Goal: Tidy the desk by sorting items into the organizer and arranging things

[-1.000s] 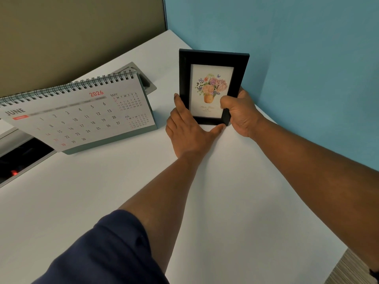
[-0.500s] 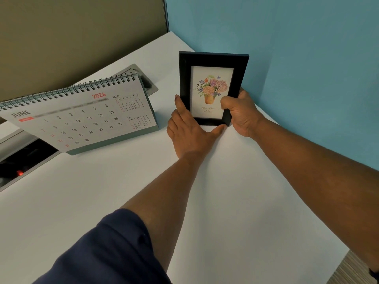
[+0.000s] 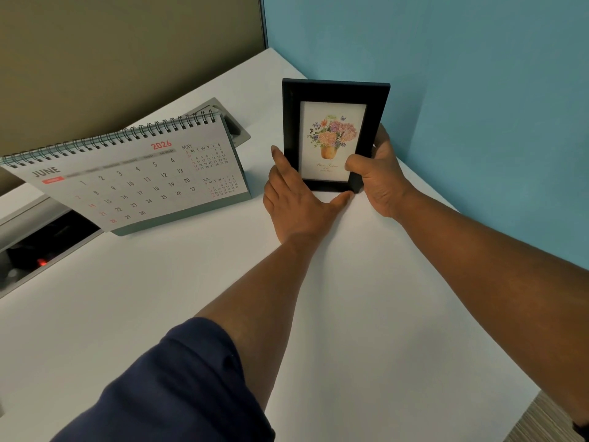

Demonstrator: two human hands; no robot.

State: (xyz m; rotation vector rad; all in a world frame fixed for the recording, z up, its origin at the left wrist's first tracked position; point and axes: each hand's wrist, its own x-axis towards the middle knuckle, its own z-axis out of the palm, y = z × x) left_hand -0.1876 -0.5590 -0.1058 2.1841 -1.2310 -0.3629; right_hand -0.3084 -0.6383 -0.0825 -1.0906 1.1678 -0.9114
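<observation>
A black picture frame [image 3: 335,90] with a flower print stands upright on the white desk [image 3: 366,314], near the blue partition. My right hand [image 3: 381,180] grips its lower right corner, thumb on the front and fingers behind. My left hand [image 3: 299,202] lies flat on the desk, its straight fingers against the frame's left edge and its thumb along the bottom edge. No organizer is in view.
A spiral-bound June 2026 desk calendar [image 3: 134,180] stands to the left of the frame. Behind it is a grey cable flap [image 3: 239,132], and an open cable slot [image 3: 38,250] sits at the left edge. The blue wall [image 3: 478,106] is close behind the frame.
Hands and frame keep the same pose relative to each other; only the view has shifted slightly.
</observation>
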